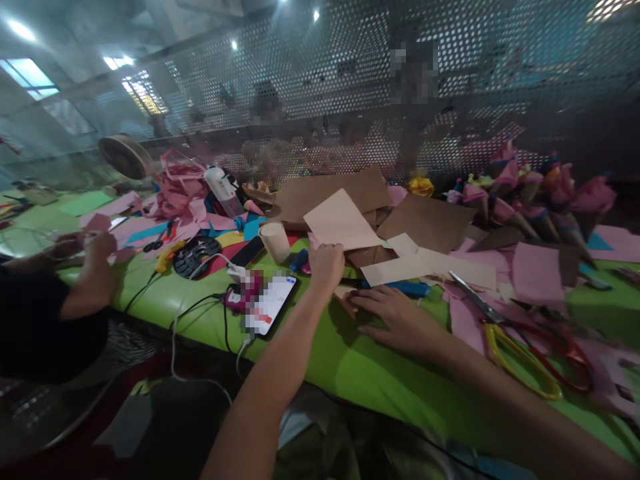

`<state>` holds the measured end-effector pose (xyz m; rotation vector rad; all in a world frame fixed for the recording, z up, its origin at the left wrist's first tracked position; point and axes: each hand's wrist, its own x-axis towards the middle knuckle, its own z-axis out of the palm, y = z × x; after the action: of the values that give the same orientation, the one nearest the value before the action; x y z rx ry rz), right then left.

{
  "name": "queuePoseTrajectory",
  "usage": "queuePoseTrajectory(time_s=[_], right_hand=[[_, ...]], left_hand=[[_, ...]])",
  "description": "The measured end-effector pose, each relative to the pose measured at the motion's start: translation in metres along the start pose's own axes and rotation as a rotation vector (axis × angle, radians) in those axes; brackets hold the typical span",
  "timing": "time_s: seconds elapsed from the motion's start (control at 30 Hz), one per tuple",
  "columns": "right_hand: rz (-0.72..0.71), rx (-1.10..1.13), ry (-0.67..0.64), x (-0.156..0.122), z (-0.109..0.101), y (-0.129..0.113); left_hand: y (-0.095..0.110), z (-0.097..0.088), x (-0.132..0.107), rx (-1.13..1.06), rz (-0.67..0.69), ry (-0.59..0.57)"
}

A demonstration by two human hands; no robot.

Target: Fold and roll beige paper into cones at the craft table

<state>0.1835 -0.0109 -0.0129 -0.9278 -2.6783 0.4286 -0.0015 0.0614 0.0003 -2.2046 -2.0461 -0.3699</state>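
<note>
My left hand [326, 265] is closed in a pinch on the near corner of a pale cream paper sheet [340, 221], which is lifted off the green table [360, 367]. My right hand [395, 319] lies flat on the table with its fingers spread, holding nothing, just in front of a blue pen-like tool [407, 289]. Brown kraft sheets [425, 223] and more cream pieces [400, 270] lie behind both hands.
A phone [267, 305] on a cable lies left of my left arm, with a paper cup [277, 241] behind it. Yellow-and-red scissors [520, 347] rest at the right among pink paper scraps. Paper cones [530, 193] stand far right. Another person's arm [87, 280] works at the left.
</note>
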Motion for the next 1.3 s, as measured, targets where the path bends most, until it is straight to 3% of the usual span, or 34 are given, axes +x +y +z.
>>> queuePoseTrajectory(time_s=[0.2,0.3,0.37,0.47,0.57,0.63,0.73,0.87,1.03,1.17,1.3], right_hand=[[-0.009,-0.001,-0.006,0.002,-0.002,-0.003],[0.025,0.005,0.086,0.000,-0.010,0.000],[0.089,0.027,0.227,-0.003,-0.019,0.005],[0.192,0.059,0.569,-0.010,-0.035,0.013],[0.220,-0.016,0.872,-0.018,-0.050,0.015],[0.144,-0.099,0.929,-0.024,-0.057,0.007],[0.041,-0.171,0.904,-0.035,-0.055,-0.013],[0.092,-0.258,0.909,-0.060,-0.039,-0.038],[0.232,-0.090,0.693,-0.089,-0.022,-0.026],[0.227,0.079,0.423,-0.078,-0.005,-0.009],[0.182,0.087,0.175,-0.042,0.015,-0.020]], left_hand=[[-0.004,-0.021,0.000,-0.178,-0.014,0.399],[-0.001,-0.036,-0.007,-0.226,0.022,0.593],[0.003,-0.047,-0.015,-0.232,0.083,0.715],[0.013,-0.062,-0.035,-0.213,0.196,0.815],[0.022,-0.073,-0.062,-0.192,0.309,0.834],[0.027,-0.076,-0.084,-0.219,0.362,0.820],[0.030,-0.074,-0.118,-0.256,0.416,0.735],[0.029,-0.066,-0.162,-0.288,0.474,0.549],[0.019,-0.055,-0.210,-0.361,0.547,0.400],[0.009,-0.054,-0.237,-0.419,0.495,0.344],[0.004,-0.056,-0.250,-0.460,0.475,0.287]])
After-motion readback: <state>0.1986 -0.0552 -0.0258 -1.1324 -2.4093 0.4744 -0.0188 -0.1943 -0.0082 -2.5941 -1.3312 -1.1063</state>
